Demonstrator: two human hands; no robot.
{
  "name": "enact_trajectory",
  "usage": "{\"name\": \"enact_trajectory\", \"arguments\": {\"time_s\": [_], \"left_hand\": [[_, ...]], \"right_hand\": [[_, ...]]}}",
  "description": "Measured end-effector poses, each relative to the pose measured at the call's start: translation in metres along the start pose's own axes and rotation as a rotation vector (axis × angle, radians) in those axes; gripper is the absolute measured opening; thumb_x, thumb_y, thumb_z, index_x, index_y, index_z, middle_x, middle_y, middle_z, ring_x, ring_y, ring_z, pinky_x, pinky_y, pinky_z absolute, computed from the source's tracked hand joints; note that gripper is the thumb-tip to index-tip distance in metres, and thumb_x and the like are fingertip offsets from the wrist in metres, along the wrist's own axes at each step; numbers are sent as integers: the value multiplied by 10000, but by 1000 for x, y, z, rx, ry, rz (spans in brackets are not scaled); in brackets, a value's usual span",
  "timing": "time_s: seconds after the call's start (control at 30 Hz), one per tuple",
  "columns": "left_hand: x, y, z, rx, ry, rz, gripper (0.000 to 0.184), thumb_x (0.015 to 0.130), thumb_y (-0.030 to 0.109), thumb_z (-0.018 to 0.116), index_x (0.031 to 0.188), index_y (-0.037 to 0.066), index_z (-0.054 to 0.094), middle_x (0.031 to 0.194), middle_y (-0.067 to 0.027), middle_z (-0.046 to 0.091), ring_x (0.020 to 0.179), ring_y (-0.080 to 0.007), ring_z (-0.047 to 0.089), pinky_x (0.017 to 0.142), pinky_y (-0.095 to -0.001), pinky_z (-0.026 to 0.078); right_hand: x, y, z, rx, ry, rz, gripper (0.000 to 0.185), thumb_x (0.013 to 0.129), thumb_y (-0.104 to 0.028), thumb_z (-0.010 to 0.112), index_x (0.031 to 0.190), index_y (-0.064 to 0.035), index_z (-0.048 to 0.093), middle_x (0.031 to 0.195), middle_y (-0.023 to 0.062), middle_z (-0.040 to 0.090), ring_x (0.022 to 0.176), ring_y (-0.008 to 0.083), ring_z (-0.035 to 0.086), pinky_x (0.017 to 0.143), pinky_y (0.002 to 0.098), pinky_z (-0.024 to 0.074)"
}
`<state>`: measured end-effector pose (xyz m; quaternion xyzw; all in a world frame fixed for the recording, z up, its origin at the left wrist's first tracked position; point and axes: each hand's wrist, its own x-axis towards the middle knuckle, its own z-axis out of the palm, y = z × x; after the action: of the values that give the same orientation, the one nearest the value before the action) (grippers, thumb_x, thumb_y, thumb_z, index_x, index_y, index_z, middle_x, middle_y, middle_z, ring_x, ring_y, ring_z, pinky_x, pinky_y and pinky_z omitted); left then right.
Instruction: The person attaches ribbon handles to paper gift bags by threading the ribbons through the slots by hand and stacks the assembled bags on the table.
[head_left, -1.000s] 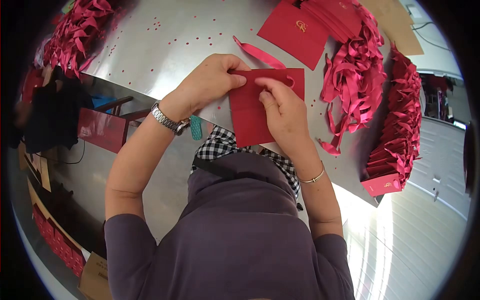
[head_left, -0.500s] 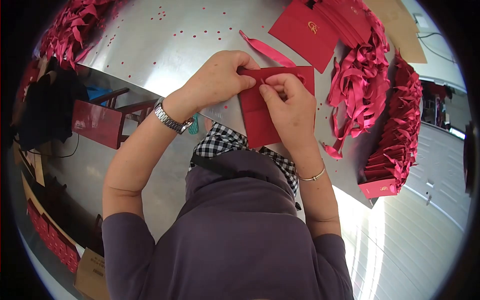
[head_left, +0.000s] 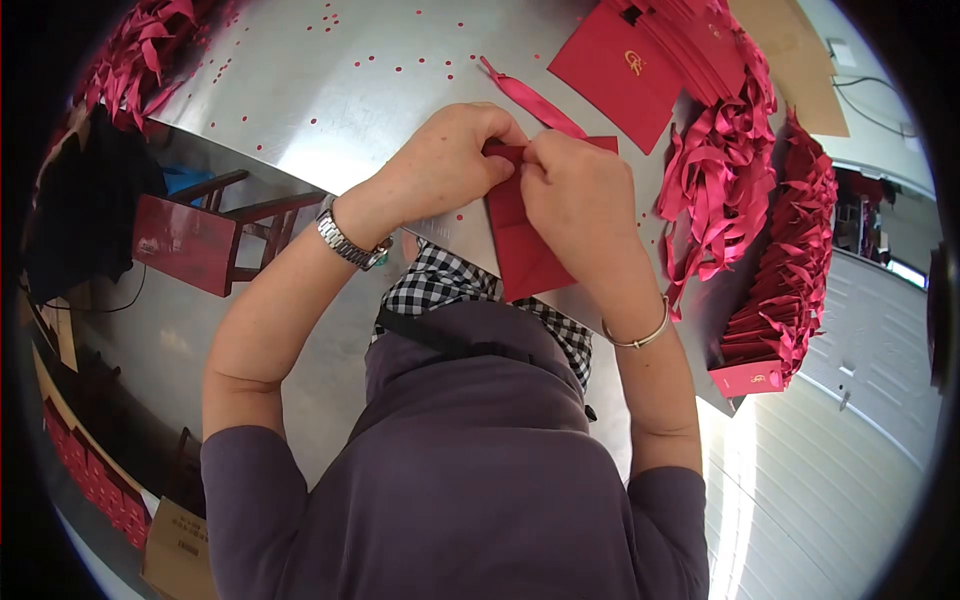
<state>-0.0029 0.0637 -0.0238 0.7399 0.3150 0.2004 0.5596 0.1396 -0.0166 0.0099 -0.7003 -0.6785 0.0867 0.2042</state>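
A red paper bag (head_left: pixel 528 250) lies flat at the metal table's near edge, its lower end jutting past the edge. My left hand (head_left: pixel 470 150) grips its upper left corner, thumb on the front and fingers behind. Close beside that thumb, my right hand (head_left: pixel 580 185) is closed in a pinch at the bag's top edge. Whatever those fingertips hold is hidden. A pink-red ribbon (head_left: pixel 530 100) stretches from behind the bag's top across the table.
More red bags with a gold emblem (head_left: pixel 620 75) lie at the upper right. Beside them are a heap of ribbons (head_left: pixel 715 190) and a row of ribboned bags (head_left: pixel 785 270). Small red dots are scattered on the table (head_left: pixel 300 80). A wooden stool (head_left: pixel 190 240) stands at left.
My right hand has moved slightly up and turned over, its fingertips now against my left thumb at the bag's top. The left hand keeps its hold on the bag.
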Motion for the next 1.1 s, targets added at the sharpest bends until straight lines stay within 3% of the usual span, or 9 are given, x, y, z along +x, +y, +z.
{"name": "enact_trajectory", "arguments": {"time_s": [0.1,0.27,0.3,0.33,0.47,0.7,0.77,0.9,1.1], "left_hand": [[2,-4,1,16,11,25,210,762,34,624,957,-40,651,911,-178,658,839,-279,648,768,-348,514],[1,-1,2,38,45,5,204,777,51,627,962,-28,657,908,-172,668,839,-281,651,759,-346,512],[1,3,1,3,26,-43,181,794,39,625,961,-26,646,875,-125,660,808,-209,623,740,-311,498],[1,6,0,-31,8,-91,158,812,28,622,960,-24,634,842,-78,651,776,-138,595,721,-276,484],[3,3,1,14,-5,-53,154,821,35,611,962,-25,631,836,-73,649,766,-128,579,713,-266,472],[2,1,2,-8,-6,-77,144,836,24,590,969,-14,631,839,-49,638,771,-109,568,713,-258,465],[1,0,2,-24,-9,-84,142,838,21,587,969,-12,632,842,-44,636,774,-104,566,714,-256,464],[1,1,0,-41,-20,-93,144,840,12,582,972,-4,635,849,-25,635,781,-85,562,716,-239,462],[1,-1,1,-136,-28,-66,195,842,-13,569,1024,1,639,894,-3,645,812,-69,562,739,-223,466]], "right_hand": [[1,-5,1,-216,-30,-141,84,779,-80,587,726,-15,579,663,157,621,636,345,634,579,449,498],[-7,2,4,82,79,8,71,792,-87,604,765,-21,604,693,157,638,646,338,637,591,431,504],[-12,4,4,82,80,8,71,792,-87,604,765,-21,604,693,157,638,646,338,637,591,431,504],[-16,6,4,144,86,64,69,797,-88,618,788,-20,619,708,150,650,648,318,645,596,408,507],[-23,8,4,386,67,268,82,808,-92,660,845,-19,652,742,129,677,653,240,666,608,334,512],[-25,12,9,470,110,252,100,809,-95,686,856,-12,654,728,115,674,635,189,651,607,298,505],[-24,12,9,483,93,269,87,819,-42,696,874,12,655,731,44,646,653,81,587,624,239,485],[-19,10,6,434,101,227,93,815,-51,697,868,14,658,739,49,650,645,86,586,619,245,483],[-9,12,5,389,77,174,79,795,-94,674,820,-21,657,667,108,655,570,188,622,559,308,482]]}}
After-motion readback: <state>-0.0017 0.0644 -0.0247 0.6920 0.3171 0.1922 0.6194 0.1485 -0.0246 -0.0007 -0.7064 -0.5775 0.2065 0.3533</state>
